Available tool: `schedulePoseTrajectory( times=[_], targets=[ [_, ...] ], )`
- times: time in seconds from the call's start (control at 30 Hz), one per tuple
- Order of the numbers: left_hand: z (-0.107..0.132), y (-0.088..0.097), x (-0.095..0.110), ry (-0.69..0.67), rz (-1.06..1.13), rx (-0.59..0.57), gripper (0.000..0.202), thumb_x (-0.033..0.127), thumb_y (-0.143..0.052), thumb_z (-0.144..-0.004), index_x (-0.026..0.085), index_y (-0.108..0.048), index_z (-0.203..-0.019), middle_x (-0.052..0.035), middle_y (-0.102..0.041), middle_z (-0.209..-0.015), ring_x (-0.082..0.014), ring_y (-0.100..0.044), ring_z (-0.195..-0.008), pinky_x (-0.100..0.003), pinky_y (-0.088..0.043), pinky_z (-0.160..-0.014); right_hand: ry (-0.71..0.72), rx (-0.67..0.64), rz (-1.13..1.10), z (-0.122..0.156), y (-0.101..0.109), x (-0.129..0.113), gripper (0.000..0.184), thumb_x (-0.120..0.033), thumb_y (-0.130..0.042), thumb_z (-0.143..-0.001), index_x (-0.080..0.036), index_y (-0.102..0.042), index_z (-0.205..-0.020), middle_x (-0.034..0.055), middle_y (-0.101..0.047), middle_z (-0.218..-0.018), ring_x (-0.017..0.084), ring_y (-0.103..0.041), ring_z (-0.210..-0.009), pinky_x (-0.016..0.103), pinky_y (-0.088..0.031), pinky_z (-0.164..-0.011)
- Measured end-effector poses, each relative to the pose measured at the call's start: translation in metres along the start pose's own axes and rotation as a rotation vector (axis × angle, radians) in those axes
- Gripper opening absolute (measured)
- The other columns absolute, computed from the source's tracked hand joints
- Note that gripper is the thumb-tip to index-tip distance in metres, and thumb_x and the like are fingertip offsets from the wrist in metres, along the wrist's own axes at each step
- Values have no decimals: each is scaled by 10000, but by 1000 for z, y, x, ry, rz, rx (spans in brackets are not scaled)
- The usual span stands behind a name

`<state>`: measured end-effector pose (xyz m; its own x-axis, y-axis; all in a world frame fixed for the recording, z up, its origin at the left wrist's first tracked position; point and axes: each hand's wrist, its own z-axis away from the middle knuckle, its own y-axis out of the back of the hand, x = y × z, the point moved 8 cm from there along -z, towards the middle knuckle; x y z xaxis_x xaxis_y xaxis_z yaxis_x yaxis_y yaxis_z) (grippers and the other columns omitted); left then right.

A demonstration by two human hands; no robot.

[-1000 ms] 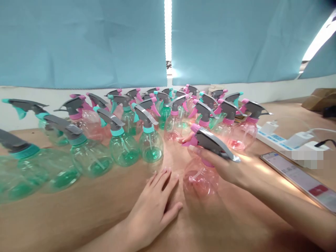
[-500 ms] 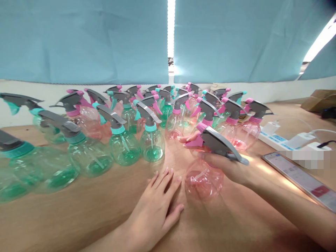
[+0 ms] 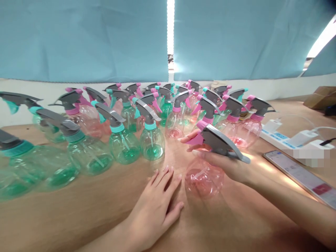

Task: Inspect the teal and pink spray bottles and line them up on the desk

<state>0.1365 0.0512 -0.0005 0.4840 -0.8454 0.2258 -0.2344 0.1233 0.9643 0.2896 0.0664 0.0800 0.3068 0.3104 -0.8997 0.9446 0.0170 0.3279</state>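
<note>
Right hand (image 3: 231, 167) has fingers clamped around the neck of a round translucent pink plastic spray bottle (image 3: 202, 180), long axis roughly upright. Left hand (image 3: 153, 204), fingers slightly apart, lies palm-down just left of it on the wooden counter (image 3: 99, 210).

Wood-grain tabletop (image 3: 78, 217) crowded with trigger spray bottles beyond the two hands.
The left hand (image 3: 157, 206) lies palm down on it; beside that, the right hand (image 3: 225, 164) grips a pink trigger spray bottle (image 3: 204, 178) low over the surface, base contact unclear. Green spray bottles (image 3: 153, 143) stand ahead and left of the left hand, pink spray bottles (image 3: 174, 122) mixed in farther off; right of the right hand lie a smartphone (image 3: 301, 176) and a white power strip (image 3: 280, 140).
</note>
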Motion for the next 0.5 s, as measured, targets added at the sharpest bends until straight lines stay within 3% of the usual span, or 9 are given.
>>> schedulePoseTrajectory(
  times=[0.2, 0.33, 0.43, 0.5],
  targets=[
    [0, 0, -1, 9, 2, -3, 514, 360, -522, -957, 150, -459, -1422, -167, -406, -1500, -330, -342, -1397, -549, -311, -1106, 22, 55, 103, 3, 6, 4, 231, -387, -596, -893, -317, -654, -1105, 8, -708, -901, 247, -651, -994, 442, -485, -928],
    [0, -1, -1, 12, 8, -7, 511, 361, -524, -957, 147, -466, -1417, -170, -416, -1493, -334, -346, -1394, -554, -313, -1103, -34, 132, 251, 8, 15, 4, 163, -464, -609, -863, -330, -685, -918, 12, -668, -757, 269, -642, -844, 398, -520, -697],
    [0, 0, -2, 11, 16, 6, 511, 360, -521, -957, 151, -464, -1419, -166, -417, -1494, -332, -352, -1392, -551, -313, -1105, -87, 170, 296, 12, 19, 4, 203, -501, -578, -866, -321, -667, -895, -4, -615, -694, 204, -587, -626, 315, -434, -481],
    [0, 1, -2, 13, 30, 19, 504, 365, -516, -959, 165, -466, -1419, -153, -420, -1495, -329, -357, -1390, -546, -311, -1109, -104, 186, 303, 13, 20, 6, 220, -516, -576, -861, -313, -658, -885, -10, -583, -659, 171, -527, -534, 291, -365, -415]
  ],
)
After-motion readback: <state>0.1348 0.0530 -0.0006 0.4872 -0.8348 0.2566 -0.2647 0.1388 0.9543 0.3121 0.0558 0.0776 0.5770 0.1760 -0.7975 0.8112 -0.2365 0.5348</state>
